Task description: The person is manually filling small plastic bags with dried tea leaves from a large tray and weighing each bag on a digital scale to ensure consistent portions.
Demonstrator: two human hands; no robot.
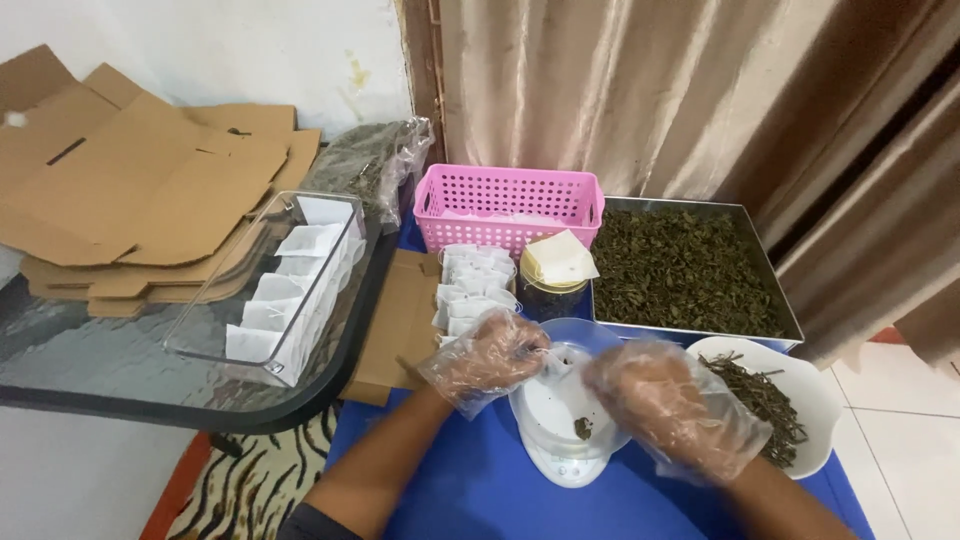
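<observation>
Bag (553, 362), small, white, pinched between both my gloved hands directly above scale (565, 420). Left hand (487, 358) curled shut on its left edge; right hand (672, 400) blurred, grip unclear. Bag's long axis runs left-right. Leaf bowl (800, 385) nearest right hand.

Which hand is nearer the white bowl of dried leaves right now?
Right. The right hand sits just beside the white bowl, nearly at its rim. The left hand is farther off, across the small white scale.
</observation>
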